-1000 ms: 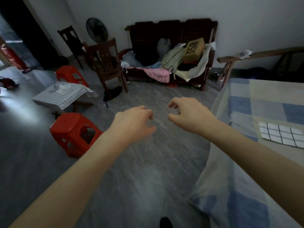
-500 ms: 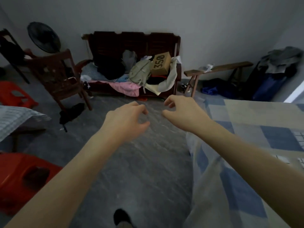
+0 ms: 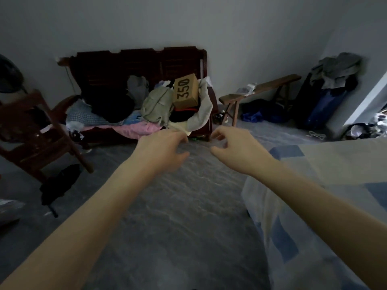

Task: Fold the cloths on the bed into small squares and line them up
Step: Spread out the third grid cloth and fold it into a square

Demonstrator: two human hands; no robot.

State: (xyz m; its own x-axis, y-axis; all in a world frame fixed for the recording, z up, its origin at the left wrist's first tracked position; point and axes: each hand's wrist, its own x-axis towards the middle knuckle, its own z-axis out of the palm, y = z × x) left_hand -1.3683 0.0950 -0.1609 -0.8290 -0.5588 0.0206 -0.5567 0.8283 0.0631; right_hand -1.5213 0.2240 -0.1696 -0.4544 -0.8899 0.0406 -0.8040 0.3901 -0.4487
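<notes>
My left hand point(image 3: 161, 151) and my right hand point(image 3: 236, 149) reach forward over the grey floor, side by side with a gap between them. Both have loosely curled fingers and hold nothing. The bed point(image 3: 326, 181), covered by a blue, grey and cream checked sheet, fills the right side, and my right forearm crosses above its corner. No small cloth shows on the visible part of the bed.
A dark wooden bench point(image 3: 138, 59) piled with clothes, a green bag and a brown box point(image 3: 185, 91) marked 350 stands against the far wall. A wooden chair point(image 3: 35, 130) is at left, a low wooden bench point(image 3: 259, 88) and dark bags at right.
The view has swung to the right: the red stools and small covered table left the frame, and the checked cloth on the bed is out of sight. Both hands stay outstretched and empty.
</notes>
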